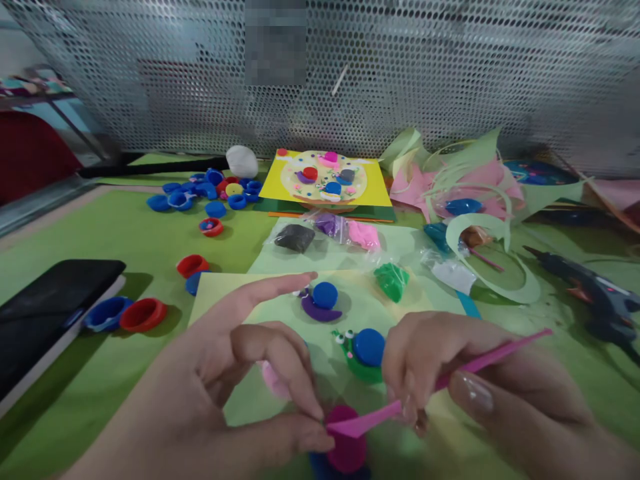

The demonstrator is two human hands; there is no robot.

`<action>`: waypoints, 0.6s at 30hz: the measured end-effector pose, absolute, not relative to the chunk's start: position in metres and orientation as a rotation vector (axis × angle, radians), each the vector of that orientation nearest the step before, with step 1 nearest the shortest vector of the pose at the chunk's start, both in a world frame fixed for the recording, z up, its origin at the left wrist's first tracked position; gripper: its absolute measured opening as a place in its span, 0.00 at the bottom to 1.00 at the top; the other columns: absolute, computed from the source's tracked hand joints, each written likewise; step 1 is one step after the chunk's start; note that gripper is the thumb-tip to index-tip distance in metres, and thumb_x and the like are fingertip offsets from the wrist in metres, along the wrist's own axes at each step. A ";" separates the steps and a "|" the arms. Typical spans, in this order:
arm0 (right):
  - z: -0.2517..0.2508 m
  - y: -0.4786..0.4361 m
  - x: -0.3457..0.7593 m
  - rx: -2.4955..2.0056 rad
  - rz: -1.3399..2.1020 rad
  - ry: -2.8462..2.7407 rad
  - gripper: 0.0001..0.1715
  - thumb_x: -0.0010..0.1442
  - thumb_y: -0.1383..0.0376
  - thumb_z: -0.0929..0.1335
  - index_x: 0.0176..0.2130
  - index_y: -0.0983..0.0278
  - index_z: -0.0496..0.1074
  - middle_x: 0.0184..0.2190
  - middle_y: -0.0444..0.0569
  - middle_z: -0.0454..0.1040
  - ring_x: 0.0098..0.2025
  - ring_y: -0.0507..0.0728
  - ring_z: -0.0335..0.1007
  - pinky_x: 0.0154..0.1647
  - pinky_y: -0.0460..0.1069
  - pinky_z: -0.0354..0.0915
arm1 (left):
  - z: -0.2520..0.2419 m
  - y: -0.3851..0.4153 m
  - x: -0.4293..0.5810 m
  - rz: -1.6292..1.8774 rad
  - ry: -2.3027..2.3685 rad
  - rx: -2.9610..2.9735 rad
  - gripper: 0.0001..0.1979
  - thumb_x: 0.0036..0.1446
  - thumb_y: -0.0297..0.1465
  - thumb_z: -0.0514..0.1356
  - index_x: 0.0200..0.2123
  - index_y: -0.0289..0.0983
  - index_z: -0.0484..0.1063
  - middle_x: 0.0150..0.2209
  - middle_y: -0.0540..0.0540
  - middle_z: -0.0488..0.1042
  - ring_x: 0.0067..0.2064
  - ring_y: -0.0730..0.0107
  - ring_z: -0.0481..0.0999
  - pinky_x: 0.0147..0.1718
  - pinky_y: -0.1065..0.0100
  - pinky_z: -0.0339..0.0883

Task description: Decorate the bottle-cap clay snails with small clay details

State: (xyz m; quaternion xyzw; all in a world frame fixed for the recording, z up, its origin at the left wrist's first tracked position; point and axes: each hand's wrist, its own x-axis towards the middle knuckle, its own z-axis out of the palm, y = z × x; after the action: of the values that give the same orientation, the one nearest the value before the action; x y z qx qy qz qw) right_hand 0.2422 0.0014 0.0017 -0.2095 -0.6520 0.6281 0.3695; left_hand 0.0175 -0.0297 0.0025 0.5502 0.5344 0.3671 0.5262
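My left hand [240, 393] pinches a magenta clay piece [347, 447] between thumb and middle finger, index finger stretched out. It sits on something dark blue at the bottom edge. My right hand [480, 393] grips a pink plastic modelling tool [450, 377] whose flat tip touches the magenta clay. Just beyond, on a pale green sheet [345, 307], lie a green clay snail with a blue bottle cap shell [364, 353] and a purple snail with a blue cap [321, 301]. A pale pink clay piece [273, 380] shows under my left fingers.
Bags of black [295, 237], purple, pink and green [391, 280] clay lie further back. Loose blue and red caps [205, 193] are scattered left, near a black phone [45, 307]. A yellow craft board [327, 179], paper scraps [465, 180] and a glue gun [595, 293] sit behind and right.
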 end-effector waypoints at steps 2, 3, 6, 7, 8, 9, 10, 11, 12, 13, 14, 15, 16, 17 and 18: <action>0.002 0.002 0.243 -0.551 1.587 -1.657 0.13 0.67 0.62 0.62 0.39 0.60 0.75 0.30 0.47 0.72 0.35 0.52 0.69 0.35 0.45 0.67 | -0.002 -0.030 0.015 0.874 1.314 1.415 0.07 0.40 0.32 0.71 0.22 0.49 0.75 0.20 0.60 0.70 0.31 0.73 0.71 0.59 0.69 0.53; 0.002 0.003 0.243 -0.557 1.586 -1.652 0.13 0.67 0.62 0.62 0.38 0.60 0.75 0.30 0.47 0.71 0.34 0.53 0.69 0.35 0.46 0.67 | -0.005 -0.031 0.014 0.865 1.315 1.449 0.06 0.42 0.33 0.70 0.24 0.49 0.75 0.21 0.59 0.70 0.32 0.73 0.72 0.58 0.68 0.56; 0.002 0.003 0.245 -0.558 1.605 -1.647 0.13 0.67 0.62 0.62 0.38 0.61 0.75 0.30 0.47 0.71 0.33 0.52 0.68 0.33 0.46 0.68 | -0.011 -0.032 0.011 0.835 1.286 1.517 0.06 0.47 0.34 0.67 0.30 0.51 0.76 0.24 0.57 0.71 0.35 0.71 0.73 0.52 0.69 0.63; 0.002 0.003 0.246 -0.556 1.609 -1.651 0.13 0.67 0.62 0.62 0.38 0.61 0.75 0.30 0.47 0.70 0.33 0.52 0.68 0.34 0.46 0.68 | -0.011 -0.033 0.011 0.832 1.287 1.513 0.08 0.47 0.34 0.66 0.33 0.52 0.76 0.25 0.57 0.72 0.35 0.70 0.74 0.51 0.69 0.64; 0.001 0.003 0.247 -0.548 1.608 -1.651 0.13 0.67 0.63 0.62 0.38 0.61 0.75 0.30 0.47 0.70 0.33 0.52 0.68 0.34 0.46 0.68 | -0.011 -0.033 0.011 0.833 1.296 1.492 0.10 0.47 0.34 0.66 0.35 0.53 0.76 0.25 0.57 0.73 0.36 0.70 0.74 0.51 0.70 0.63; 0.001 0.003 0.247 -0.542 1.607 -1.646 0.13 0.67 0.63 0.62 0.39 0.61 0.74 0.31 0.47 0.71 0.33 0.52 0.68 0.34 0.45 0.68 | -0.009 -0.033 0.012 0.838 1.307 1.462 0.12 0.47 0.33 0.66 0.37 0.54 0.76 0.25 0.58 0.73 0.36 0.70 0.74 0.52 0.70 0.62; 0.000 0.003 0.248 -0.534 1.607 -1.638 0.13 0.68 0.63 0.61 0.39 0.61 0.74 0.32 0.47 0.71 0.33 0.52 0.67 0.34 0.45 0.67 | -0.008 -0.033 0.012 0.835 1.309 1.438 0.13 0.47 0.34 0.66 0.38 0.54 0.76 0.26 0.58 0.74 0.37 0.70 0.74 0.53 0.69 0.61; -0.001 0.004 0.248 -0.528 1.612 -1.626 0.13 0.68 0.63 0.61 0.40 0.62 0.74 0.33 0.47 0.71 0.33 0.51 0.67 0.33 0.45 0.67 | -0.006 -0.033 0.012 0.824 1.308 1.425 0.13 0.47 0.34 0.67 0.38 0.53 0.76 0.27 0.57 0.75 0.38 0.70 0.75 0.53 0.69 0.61; -0.002 0.004 0.249 -0.520 1.620 -1.608 0.12 0.68 0.63 0.61 0.41 0.62 0.74 0.33 0.48 0.71 0.33 0.51 0.67 0.33 0.44 0.66 | -0.004 -0.032 0.013 0.802 1.294 1.438 0.11 0.46 0.35 0.68 0.36 0.51 0.77 0.28 0.56 0.75 0.38 0.69 0.75 0.53 0.69 0.61; -0.002 0.004 0.249 -0.514 1.634 -1.589 0.12 0.68 0.63 0.62 0.41 0.62 0.74 0.34 0.48 0.72 0.33 0.51 0.67 0.33 0.44 0.66 | -0.003 -0.031 0.013 0.777 1.268 1.468 0.09 0.45 0.37 0.68 0.34 0.49 0.78 0.29 0.54 0.75 0.39 0.68 0.74 0.52 0.70 0.63; -0.002 0.005 0.249 -0.518 1.648 -1.567 0.12 0.68 0.63 0.62 0.41 0.62 0.74 0.34 0.48 0.71 0.33 0.51 0.67 0.33 0.44 0.66 | -0.001 -0.030 0.013 0.755 1.245 1.490 0.08 0.43 0.38 0.70 0.31 0.48 0.78 0.29 0.53 0.75 0.40 0.67 0.74 0.50 0.70 0.64; -0.002 0.005 0.249 -0.522 1.660 -1.547 0.12 0.67 0.63 0.62 0.40 0.62 0.75 0.34 0.48 0.71 0.32 0.51 0.67 0.33 0.44 0.66 | 0.000 -0.029 0.013 0.743 1.235 1.495 0.08 0.42 0.38 0.71 0.29 0.47 0.78 0.30 0.53 0.75 0.40 0.67 0.74 0.49 0.71 0.65; -0.002 0.006 0.249 -0.526 1.666 -1.526 0.12 0.67 0.63 0.62 0.40 0.62 0.75 0.34 0.48 0.71 0.32 0.50 0.67 0.33 0.44 0.65 | 0.001 -0.028 0.014 0.745 1.237 1.477 0.09 0.40 0.38 0.71 0.28 0.47 0.77 0.30 0.53 0.75 0.39 0.67 0.74 0.47 0.71 0.66; -0.002 0.006 0.249 -0.530 1.664 -1.508 0.12 0.67 0.64 0.62 0.40 0.62 0.75 0.33 0.48 0.71 0.32 0.50 0.67 0.33 0.44 0.65 | 0.002 -0.027 0.014 0.756 1.242 1.447 0.11 0.39 0.38 0.72 0.28 0.47 0.77 0.28 0.54 0.74 0.38 0.68 0.74 0.47 0.72 0.67; -0.001 0.006 0.249 -0.535 1.659 -1.496 0.12 0.67 0.64 0.62 0.40 0.62 0.75 0.33 0.48 0.71 0.32 0.50 0.67 0.33 0.44 0.65 | 0.003 -0.027 0.015 0.764 1.242 1.421 0.10 0.39 0.36 0.72 0.28 0.47 0.77 0.27 0.55 0.73 0.37 0.69 0.73 0.45 0.72 0.67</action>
State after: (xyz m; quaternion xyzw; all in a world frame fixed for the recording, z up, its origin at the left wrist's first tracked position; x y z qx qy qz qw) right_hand 0.2491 0.0062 -0.0015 -0.2123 -0.5940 0.6590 0.4098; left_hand 0.0149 -0.0267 0.0025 0.5939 0.5190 0.3195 0.5252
